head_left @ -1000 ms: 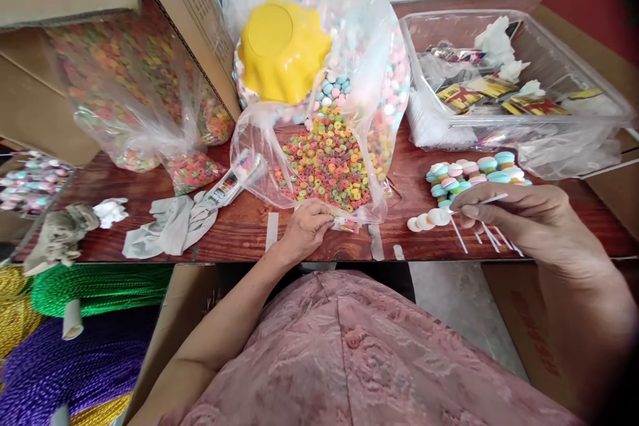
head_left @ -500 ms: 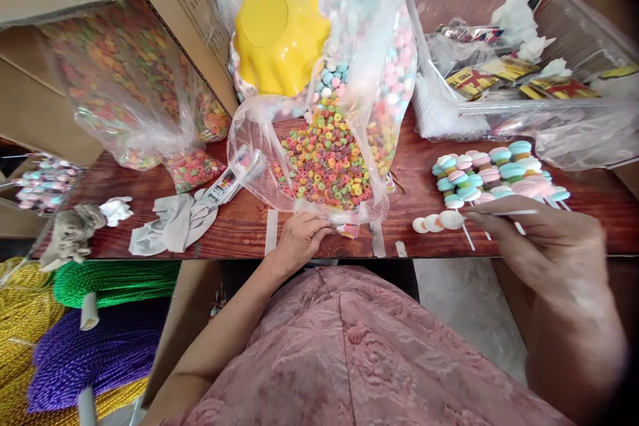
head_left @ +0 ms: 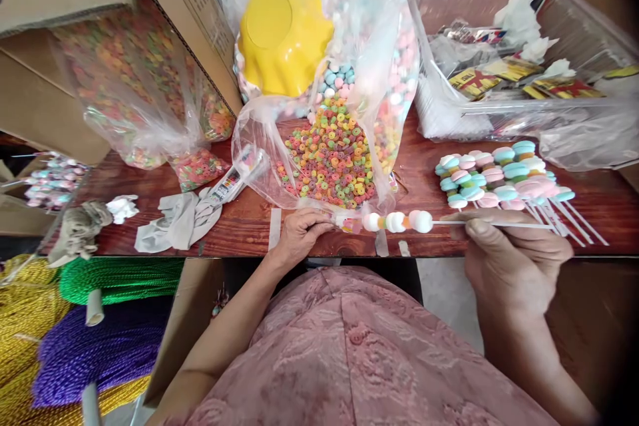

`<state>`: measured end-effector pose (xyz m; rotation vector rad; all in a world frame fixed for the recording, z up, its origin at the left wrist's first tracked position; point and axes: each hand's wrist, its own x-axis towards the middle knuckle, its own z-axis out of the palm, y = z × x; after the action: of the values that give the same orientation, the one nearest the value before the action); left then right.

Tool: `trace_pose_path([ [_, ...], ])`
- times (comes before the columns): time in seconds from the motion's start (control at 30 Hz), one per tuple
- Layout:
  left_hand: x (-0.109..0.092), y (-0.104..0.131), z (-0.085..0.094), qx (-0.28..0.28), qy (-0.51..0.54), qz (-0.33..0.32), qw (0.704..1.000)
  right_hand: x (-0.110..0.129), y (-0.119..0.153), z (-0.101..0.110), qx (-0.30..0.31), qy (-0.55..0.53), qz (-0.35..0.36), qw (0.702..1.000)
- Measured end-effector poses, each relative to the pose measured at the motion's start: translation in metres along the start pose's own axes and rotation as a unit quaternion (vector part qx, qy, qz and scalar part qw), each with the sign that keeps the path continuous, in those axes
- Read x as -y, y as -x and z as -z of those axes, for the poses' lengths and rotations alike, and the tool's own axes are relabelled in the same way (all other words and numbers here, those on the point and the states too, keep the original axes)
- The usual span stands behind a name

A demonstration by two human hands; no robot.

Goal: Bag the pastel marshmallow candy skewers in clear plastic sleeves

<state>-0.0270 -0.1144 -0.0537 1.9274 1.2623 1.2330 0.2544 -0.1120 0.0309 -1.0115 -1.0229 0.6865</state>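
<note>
My right hand pinches the white stick of a candy skewer, held level above the table's front edge. White marshmallow-like pieces alternate with orange and green rings on it. My left hand is closed on a small clear plastic bag with pink print. The skewer's tip meets the bag's right end; whether it is inside I cannot tell. Behind them, a large open plastic bag holds a pile of colourful ring candies. Finished-looking skewers in blue, pink and white lie in a stack beyond my right hand.
A yellow scalloped bowl sits upside down on pastel candies at the back. To the right stands a clear tray of packets and tissue. A cardboard box with bagged candy, grey gloves and cord bundles are at left.
My right hand has brought the skewer leftward from beside the stack to the small bag. My left hand stays almost in place, still holding the bag.
</note>
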Motion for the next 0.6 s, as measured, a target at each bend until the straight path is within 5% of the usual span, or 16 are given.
trace_pose_path([
  [0.27, 0.001, 0.003, -0.002, -0.004, 0.013, 0.003, 1.000, -0.013, 0.021, -0.005, 0.040, 0.048, -0.010, 0.998],
  [0.4, 0.002, 0.003, -0.002, -0.001, 0.002, -0.009, 1.000, -0.015, 0.021, -0.003, 0.010, 0.077, 0.021, 0.997],
  [0.6, 0.000, 0.005, -0.003, 0.018, -0.023, -0.025, 0.999, -0.023, 0.025, 0.000, 0.024, 0.024, -0.074, 0.997],
])
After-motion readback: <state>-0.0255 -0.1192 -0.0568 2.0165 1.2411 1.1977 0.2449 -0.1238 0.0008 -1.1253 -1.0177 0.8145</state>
